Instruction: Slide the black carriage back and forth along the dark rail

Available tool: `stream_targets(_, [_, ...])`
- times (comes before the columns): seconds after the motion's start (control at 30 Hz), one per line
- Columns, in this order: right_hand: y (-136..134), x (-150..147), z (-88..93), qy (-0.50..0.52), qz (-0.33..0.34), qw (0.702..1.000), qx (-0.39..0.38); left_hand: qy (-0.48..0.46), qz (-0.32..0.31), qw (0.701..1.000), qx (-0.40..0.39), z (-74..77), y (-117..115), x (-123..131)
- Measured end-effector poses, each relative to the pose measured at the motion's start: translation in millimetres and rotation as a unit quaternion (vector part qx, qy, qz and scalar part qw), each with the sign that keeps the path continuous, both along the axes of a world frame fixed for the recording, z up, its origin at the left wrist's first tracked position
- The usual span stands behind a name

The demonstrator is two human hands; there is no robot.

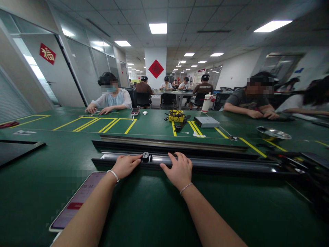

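A long, dark, glossy metal rail (221, 165) lies across the table in front of me. On its channel sits a small black-and-silver fitting (146, 156). My left hand (126, 166) reaches over the rail from the left, its fingers drawn together and the tips at the fitting's left side. To the right of the fitting, my right hand (180, 168) rests on the rail with thumb and fingers spread apart. Just beyond lies a second dark rail (164, 143), parallel to the first. The undersides of both hands are hidden.
A phone (86, 192) lies by my left forearm on the green table (154, 212). Farther back are a yellow box with cables (176, 116), a grey box (207, 121), a metal bowl (273, 133) and a white bottle (206, 103). Several people sit around. Dark equipment (308, 171) stands right.
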State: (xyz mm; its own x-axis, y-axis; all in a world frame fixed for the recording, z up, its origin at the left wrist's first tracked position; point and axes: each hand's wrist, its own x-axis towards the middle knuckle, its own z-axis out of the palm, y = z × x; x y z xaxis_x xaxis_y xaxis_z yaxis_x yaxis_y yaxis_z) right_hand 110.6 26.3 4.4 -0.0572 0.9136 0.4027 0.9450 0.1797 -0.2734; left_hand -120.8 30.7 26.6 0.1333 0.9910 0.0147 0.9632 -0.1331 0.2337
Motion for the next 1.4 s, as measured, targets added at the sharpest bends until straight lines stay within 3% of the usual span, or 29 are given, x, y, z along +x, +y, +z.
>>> stream_targets(1.4, [1.3, 0.3, -1.7, -0.01, -0.004, 1.0, -0.003, -0.009, 0.002, 1.0, -0.011, 2.4, 0.4, 8.4])
